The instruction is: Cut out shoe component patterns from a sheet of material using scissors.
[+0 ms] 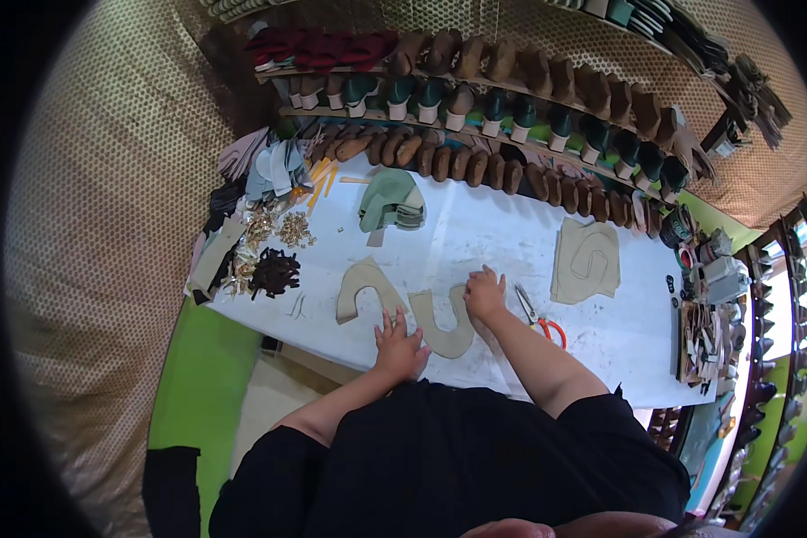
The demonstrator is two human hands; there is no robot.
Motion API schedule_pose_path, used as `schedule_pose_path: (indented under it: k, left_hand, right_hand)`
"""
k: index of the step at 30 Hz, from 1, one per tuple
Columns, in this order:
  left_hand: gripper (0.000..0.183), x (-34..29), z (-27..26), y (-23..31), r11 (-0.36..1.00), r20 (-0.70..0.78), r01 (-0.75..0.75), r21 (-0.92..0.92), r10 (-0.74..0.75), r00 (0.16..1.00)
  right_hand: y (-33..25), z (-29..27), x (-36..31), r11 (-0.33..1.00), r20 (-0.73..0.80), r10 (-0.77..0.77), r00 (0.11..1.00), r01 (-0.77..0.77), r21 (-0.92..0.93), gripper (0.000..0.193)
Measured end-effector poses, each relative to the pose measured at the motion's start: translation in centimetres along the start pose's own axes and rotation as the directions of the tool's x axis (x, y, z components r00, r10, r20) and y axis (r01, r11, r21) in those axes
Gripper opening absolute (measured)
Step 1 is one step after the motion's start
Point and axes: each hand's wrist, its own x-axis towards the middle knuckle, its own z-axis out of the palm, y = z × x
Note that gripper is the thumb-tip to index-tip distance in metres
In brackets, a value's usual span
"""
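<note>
Two curved beige shoe-upper pieces lie flat on the white-covered table in front of me. My left hand (399, 346) has its fingers spread and rests by the lower right end of the arched piece (365, 280). The other piece, a U-shaped one (446, 342), lies to the right of it. At its upper right end is my right hand (485, 294), fingers apart, laid on the material and hiding part of it. Just right of that hand are scissors (538, 317) with orange handles, blades pointing away from me. Neither hand appears to hold anything.
A stack of beige sheets (586, 262) with a drawn curve lies to the right. Green cut pieces (392, 201) sit farther back. Dark small parts (275, 273) and gold-coloured bits (296, 229) are heaped left. Shoe lasts (471, 168) line the back edge, below racks.
</note>
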Motion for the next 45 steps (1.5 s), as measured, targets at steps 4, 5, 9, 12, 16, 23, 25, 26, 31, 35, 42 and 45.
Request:
schedule_pose_path:
  k: [4,5,9,12,16,23,25,26,31,35,42,45]
  left_hand:
    - [0.060,0.1,1.2,1.1,0.995,0.022,0.091,0.041,-0.091,0.996]
    - [0.064,0.0,2.5,1.0,0.983,-0.038,0.171,0.067,-0.169,0.985]
    - [0.072,0.2,3.5,3.5,0.926,-0.097,0.372,0.069,-0.364,0.926]
    - [0.070,0.2,2.1,5.4,0.905,-0.025,0.425,-0.034,-0.425,0.905]
    - [0.066,1.1,1.0,6.5,0.855,0.020,0.508,-0.100,-0.509,0.861]
    - [0.052,1.6,2.8,7.0,0.806,-0.147,0.576,-0.138,-0.592,0.792]
    - [0.051,1.8,3.1,6.9,0.792,-0.150,0.589,-0.162,-0.610,0.778]
    - [0.049,2.0,3.3,6.8,0.792,-0.165,0.589,-0.158,-0.610,0.775]
    - [0.041,3.1,3.6,6.7,0.791,-0.160,0.604,-0.095,-0.611,0.775]
    - [0.034,4.2,3.4,6.3,0.770,0.008,0.637,-0.030,-0.638,0.770]
    - [0.024,9.0,0.5,3.5,0.876,-0.226,0.370,-0.308,-0.445,0.866]
    - [0.024,13.1,-6.0,7.4,0.950,-0.351,0.147,-0.275,-0.241,0.905]
  right_hand:
    - [0.0,-1.8,-0.6,0.997,0.227,-0.042,0.973,0.028,0.068,0.024]
    - [0.0,-2.2,-0.9,0.992,0.185,-0.076,0.980,0.056,0.110,0.025]
    - [0.7,-1.9,0.0,0.973,0.193,0.051,0.980,-0.093,0.213,0.030]
    - [0.7,-1.8,0.1,0.989,0.343,0.027,0.939,-0.075,0.129,0.033]
    - [1.1,-2.1,0.0,0.971,0.390,0.021,0.921,-0.111,0.211,0.033]
    - [4.2,-3.8,-1.7,0.879,0.459,-0.035,0.888,-0.191,0.436,0.030]
    - [5.0,-4.8,-3.0,0.866,0.466,-0.071,0.882,-0.178,0.468,0.029]
    - [5.6,-5.1,-3.8,0.875,0.460,-0.086,0.884,-0.154,0.460,0.030]
    - [7.8,-5.2,-7.8,0.869,0.506,-0.024,0.862,-0.232,0.437,0.035]
    - [8.3,-3.5,-10.5,0.906,0.526,-0.009,0.851,-0.216,0.364,0.035]
    - [5.6,-7.9,-9.4,0.721,0.448,0.001,0.894,-0.311,0.620,0.029]
    - [6.3,-10.5,-8.2,0.591,0.323,0.105,0.940,-0.321,0.740,0.027]
